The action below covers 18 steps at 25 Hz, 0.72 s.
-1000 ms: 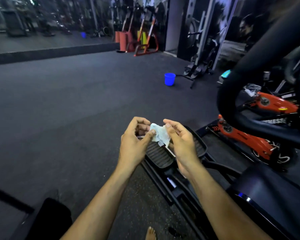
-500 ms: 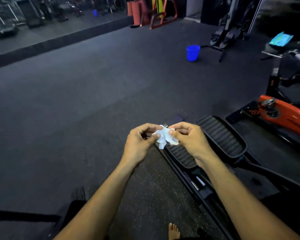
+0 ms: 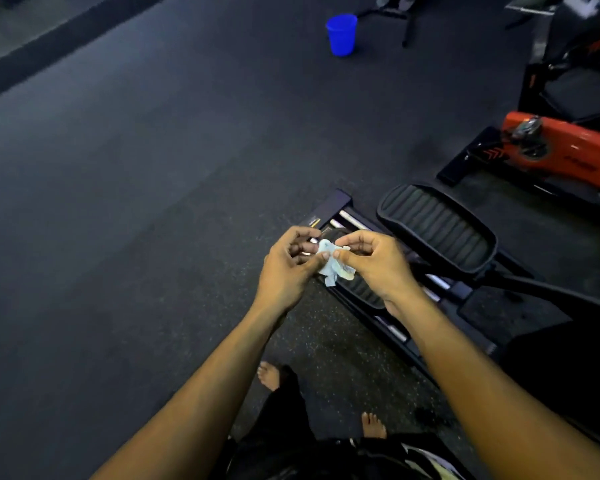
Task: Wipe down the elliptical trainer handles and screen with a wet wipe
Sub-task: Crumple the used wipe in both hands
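Your left hand (image 3: 286,268) and right hand (image 3: 374,265) both pinch the crumpled wet wipe (image 3: 333,263) just above the elliptical's ribbed pedal (image 3: 437,228), blue bucket (image 3: 342,34) well beyond

Wipe (image 3: 334,263) sat pinched btwn left hand (image 3: 288,268) & right hand (image 3: 374,263), above elliptical's near pedal (image 3: 364,289). Far pedal (image 3: 437,230) lay just right of it. Bucket (image 3: 342,34) stood well behind on floor (image 3: 136,185); other machine (image 3: 561,154) at floor's right edge.
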Each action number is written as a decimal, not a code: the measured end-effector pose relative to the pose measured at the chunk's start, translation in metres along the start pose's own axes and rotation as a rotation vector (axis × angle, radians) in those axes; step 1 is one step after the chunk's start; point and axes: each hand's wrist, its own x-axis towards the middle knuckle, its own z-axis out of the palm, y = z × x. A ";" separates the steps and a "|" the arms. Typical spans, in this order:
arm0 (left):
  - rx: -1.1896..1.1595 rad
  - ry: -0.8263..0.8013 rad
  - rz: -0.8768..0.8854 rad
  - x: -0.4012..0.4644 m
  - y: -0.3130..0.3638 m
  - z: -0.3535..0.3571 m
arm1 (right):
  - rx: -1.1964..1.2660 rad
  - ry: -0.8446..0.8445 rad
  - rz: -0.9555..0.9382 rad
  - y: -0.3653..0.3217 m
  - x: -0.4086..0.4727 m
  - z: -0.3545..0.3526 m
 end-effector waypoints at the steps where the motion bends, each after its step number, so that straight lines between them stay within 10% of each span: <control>1: 0.002 -0.002 -0.004 0.015 -0.003 -0.009 | -0.001 0.018 0.012 -0.001 0.014 0.010; 18: -0.140 0.223 -0.003 0.319 -0.061 -0.361 | -0.235 -0.141 -0.188 -0.118 0.352 0.357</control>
